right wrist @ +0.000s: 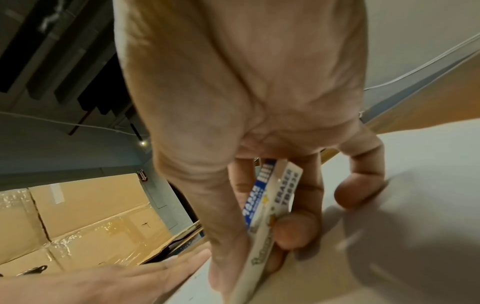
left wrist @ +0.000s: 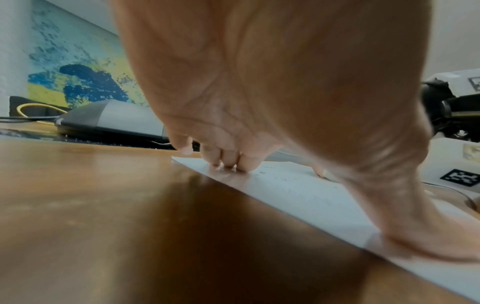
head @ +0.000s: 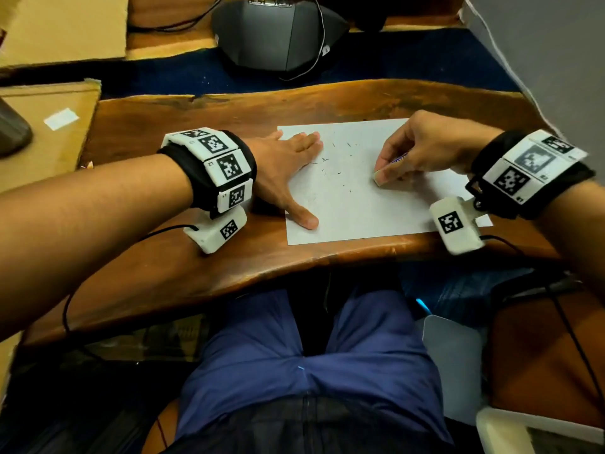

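Observation:
A white sheet of paper (head: 357, 204) lies on the wooden table (head: 203, 267), dotted with dark eraser crumbs (head: 330, 165). My left hand (head: 288, 172) lies flat on the sheet's left edge, fingers straight and thumb spread; in the left wrist view its fingertips (left wrist: 228, 162) press the paper (left wrist: 298, 193). My right hand (head: 422, 149) pinches a white eraser (head: 381, 177) in a blue and white sleeve, its tip on the paper. The right wrist view shows the eraser (right wrist: 270, 205) between thumb and fingers, the paper (right wrist: 415, 164) under it and my left hand (right wrist: 109, 281) beside.
A dark grey device (head: 278, 34) with cables stands beyond the table on a blue surface. Cardboard boxes (head: 49, 126) lie at the left. A grey panel (head: 556, 54) rises at the right. The table's front edge runs just above my lap.

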A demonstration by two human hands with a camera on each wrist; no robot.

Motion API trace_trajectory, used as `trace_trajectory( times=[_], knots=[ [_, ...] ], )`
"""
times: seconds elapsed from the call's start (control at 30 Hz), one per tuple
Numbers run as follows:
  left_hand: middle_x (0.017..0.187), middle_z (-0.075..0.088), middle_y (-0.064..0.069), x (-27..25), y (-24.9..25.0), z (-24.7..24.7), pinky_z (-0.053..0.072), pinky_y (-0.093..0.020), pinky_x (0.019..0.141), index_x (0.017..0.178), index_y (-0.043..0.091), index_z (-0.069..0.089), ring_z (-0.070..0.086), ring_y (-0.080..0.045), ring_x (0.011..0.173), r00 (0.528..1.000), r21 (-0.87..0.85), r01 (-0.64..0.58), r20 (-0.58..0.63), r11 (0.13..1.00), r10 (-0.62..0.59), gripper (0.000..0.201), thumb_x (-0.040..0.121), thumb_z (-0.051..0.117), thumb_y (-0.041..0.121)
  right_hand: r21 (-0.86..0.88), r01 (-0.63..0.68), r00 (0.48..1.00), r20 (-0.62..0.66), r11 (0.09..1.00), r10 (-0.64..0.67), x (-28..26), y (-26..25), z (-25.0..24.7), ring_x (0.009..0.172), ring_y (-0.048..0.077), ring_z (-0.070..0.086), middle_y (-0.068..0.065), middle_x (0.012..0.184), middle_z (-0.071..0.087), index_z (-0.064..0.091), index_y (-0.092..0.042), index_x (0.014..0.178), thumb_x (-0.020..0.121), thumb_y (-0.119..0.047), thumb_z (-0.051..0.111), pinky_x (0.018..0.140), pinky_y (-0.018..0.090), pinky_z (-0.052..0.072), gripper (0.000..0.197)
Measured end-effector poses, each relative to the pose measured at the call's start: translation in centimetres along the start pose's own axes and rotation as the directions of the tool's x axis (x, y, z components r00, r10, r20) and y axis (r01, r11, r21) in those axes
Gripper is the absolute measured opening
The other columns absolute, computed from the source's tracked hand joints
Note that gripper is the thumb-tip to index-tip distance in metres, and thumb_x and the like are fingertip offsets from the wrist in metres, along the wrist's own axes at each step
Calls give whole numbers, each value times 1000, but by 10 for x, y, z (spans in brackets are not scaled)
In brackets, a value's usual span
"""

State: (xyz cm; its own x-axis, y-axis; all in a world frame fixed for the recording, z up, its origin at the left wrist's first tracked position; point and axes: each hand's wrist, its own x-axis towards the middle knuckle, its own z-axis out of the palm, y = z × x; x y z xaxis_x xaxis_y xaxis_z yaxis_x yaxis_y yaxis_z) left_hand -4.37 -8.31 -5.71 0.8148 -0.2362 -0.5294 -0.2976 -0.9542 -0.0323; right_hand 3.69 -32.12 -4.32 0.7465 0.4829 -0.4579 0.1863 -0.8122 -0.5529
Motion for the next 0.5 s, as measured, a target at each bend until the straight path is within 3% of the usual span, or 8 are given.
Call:
trace_trajectory(
  times=[0.07, 0.13, 0.23, 0.37, 0.5],
  knots=[
    [163, -23, 0, -10, 0, -5, -13, -31, 110, 156, 16, -16, -12, -22, 151, 999, 32, 39, -28, 999, -38, 132, 66, 51, 86, 15, 28, 1000, -8, 999, -28, 4, -3, 1, 69, 17, 60, 5, 79, 76, 81, -15, 87, 75, -23, 86, 60, 24, 50, 15],
    [163, -23, -3, -19, 0, -5, -17, -33, 109, 156, 14, -14, -15, -22, 150, 994, 52, 13, -108, 999, -7, 129, 69, 45, 89, 8, 44, 999, -14, 999, -44, 9, -8, 1, 67, 14, 60, 2, 77, 75, 80, -15, 87, 75, -23, 86, 58, 22, 49, 15],
    [163, -23, -3, -36, 12, 8, -15, -41, 120, 156, 17, -14, -20, -15, 149, 953, 99, -204, -207, 974, 221, 123, 72, 32, 94, -14, 48, 999, -3, 999, -48, 16, -12, 1, 65, 12, 60, -1, 74, 74, 80, -17, 85, 75, -24, 86, 57, 22, 48, 14],
    [164, -20, 1, -57, 32, 36, -14, -41, 121, 157, 20, -11, -20, -10, 149, 852, 115, -494, -133, 862, 506, 108, 81, 32, 84, -37, 71, 997, 13, 997, -70, 19, -12, 0, 65, 13, 59, 0, 76, 75, 81, -18, 84, 74, -26, 87, 57, 22, 47, 14],
    [162, -22, 9, -55, 14, 51, -9, -45, 122, 157, 25, -12, -22, -6, 148, 846, 81, -525, -61, 847, 530, 95, 89, 30, 76, -66, 77, 997, 31, 995, -75, 19, -11, 0, 66, 11, 60, 0, 79, 77, 82, -21, 84, 73, -30, 88, 59, 22, 48, 16]
  ],
)
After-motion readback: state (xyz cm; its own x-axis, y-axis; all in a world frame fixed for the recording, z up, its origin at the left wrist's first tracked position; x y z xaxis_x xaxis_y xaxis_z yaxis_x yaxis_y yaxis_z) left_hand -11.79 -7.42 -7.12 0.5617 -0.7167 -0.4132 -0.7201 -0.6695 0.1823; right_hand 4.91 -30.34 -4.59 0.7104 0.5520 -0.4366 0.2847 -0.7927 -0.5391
